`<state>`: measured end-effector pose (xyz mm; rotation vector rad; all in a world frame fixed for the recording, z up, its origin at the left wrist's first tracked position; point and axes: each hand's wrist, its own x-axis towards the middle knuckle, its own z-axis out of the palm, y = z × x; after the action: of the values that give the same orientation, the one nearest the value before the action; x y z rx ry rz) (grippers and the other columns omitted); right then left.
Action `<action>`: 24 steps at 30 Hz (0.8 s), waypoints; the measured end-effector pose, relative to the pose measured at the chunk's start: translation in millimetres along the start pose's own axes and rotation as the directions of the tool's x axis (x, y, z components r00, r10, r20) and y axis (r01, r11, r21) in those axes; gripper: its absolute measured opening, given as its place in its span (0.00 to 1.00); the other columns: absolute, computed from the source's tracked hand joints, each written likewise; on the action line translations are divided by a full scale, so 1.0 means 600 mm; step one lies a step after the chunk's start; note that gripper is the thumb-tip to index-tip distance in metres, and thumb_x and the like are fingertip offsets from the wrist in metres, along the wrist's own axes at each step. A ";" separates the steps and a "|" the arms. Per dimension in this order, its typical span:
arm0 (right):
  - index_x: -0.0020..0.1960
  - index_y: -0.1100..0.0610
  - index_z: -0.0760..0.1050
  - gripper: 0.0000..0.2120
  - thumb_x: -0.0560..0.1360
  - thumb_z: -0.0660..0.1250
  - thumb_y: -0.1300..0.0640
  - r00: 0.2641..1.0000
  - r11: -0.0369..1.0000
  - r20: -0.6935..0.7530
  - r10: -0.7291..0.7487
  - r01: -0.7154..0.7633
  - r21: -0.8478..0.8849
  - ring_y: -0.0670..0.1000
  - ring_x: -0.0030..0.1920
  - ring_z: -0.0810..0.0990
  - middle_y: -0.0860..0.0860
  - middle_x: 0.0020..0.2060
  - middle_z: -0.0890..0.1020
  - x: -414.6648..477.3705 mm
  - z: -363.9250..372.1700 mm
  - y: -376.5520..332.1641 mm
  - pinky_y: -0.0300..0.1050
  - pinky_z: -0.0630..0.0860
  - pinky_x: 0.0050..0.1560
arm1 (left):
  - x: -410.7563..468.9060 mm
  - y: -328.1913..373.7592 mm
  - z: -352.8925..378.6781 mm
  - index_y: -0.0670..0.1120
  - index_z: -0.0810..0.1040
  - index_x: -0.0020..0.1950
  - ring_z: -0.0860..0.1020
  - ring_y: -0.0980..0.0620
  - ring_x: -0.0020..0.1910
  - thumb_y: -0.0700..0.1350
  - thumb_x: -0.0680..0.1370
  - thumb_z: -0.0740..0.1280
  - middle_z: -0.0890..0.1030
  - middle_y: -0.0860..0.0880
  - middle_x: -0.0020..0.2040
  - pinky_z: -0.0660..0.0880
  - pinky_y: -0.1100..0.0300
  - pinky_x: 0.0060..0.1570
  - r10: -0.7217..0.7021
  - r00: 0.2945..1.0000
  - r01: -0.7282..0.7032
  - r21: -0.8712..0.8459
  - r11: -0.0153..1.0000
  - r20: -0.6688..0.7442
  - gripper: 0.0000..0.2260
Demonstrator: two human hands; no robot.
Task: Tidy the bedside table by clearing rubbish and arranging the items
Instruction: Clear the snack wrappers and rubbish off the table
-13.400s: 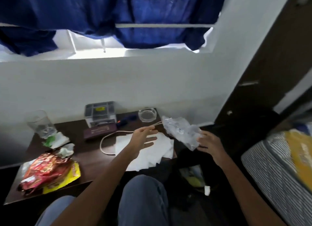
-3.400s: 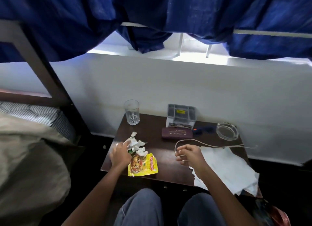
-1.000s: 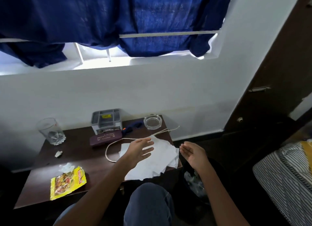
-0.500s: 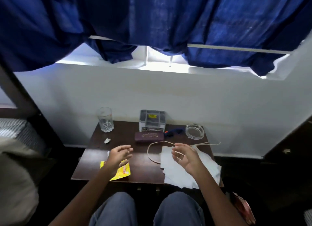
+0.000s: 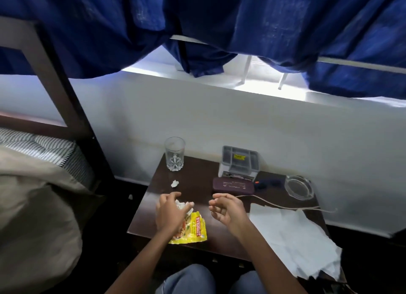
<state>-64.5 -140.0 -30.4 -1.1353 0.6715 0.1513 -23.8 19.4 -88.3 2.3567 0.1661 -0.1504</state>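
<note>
Head view: the left hand (image 5: 170, 214) curls its fingers round a crumpled white tissue (image 5: 182, 204) at the front left of the bedside table (image 5: 197, 183), touching a wrinkled yellow snack packet (image 5: 194, 230) with red lettering. The right hand (image 5: 226, 210) hovers beside, fingers loosely curled, holding nothing

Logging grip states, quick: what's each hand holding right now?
Left hand: grips the crumpled tissue.
Right hand: open, loosely curled, nothing visibly held.
</note>
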 end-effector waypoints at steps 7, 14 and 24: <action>0.44 0.63 0.74 0.09 0.73 0.58 0.73 1.000 0.990 0.014 0.004 -0.002 -0.140 0.49 0.26 0.78 0.57 0.33 0.79 0.051 0.061 0.017 0.38 0.73 0.29 | 0.019 -0.038 0.015 0.52 0.78 0.51 0.76 0.51 0.54 0.51 0.75 0.66 0.79 0.53 0.53 0.69 0.57 0.52 0.046 0.999 -0.046 0.135 0.990 0.007 0.07; 0.38 0.59 0.75 0.11 0.74 0.58 0.70 0.995 0.899 -0.007 -0.097 0.085 -0.429 0.48 0.30 0.74 0.56 0.33 0.77 0.126 0.136 0.042 0.39 0.70 0.27 | 0.056 -0.054 -0.017 0.49 0.80 0.47 0.80 0.52 0.47 0.46 0.74 0.68 0.82 0.53 0.46 0.74 0.54 0.49 -0.006 0.991 -0.002 -0.063 0.998 -0.136 0.04; 0.69 0.56 0.67 0.23 0.75 0.58 0.66 0.849 -0.213 0.486 -0.208 0.446 -0.869 0.58 0.66 0.64 0.52 0.70 0.65 0.181 0.193 0.057 0.53 0.71 0.60 | 0.102 -0.079 -0.020 0.46 0.80 0.46 0.74 0.49 0.57 0.44 0.74 0.68 0.77 0.51 0.58 0.71 0.56 0.55 0.142 0.966 -0.130 0.070 0.989 -0.216 0.03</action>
<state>55.2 -47.7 -89.8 -2.8233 -0.1729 0.3102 29.3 66.0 -122.2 2.4276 0.1074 0.1768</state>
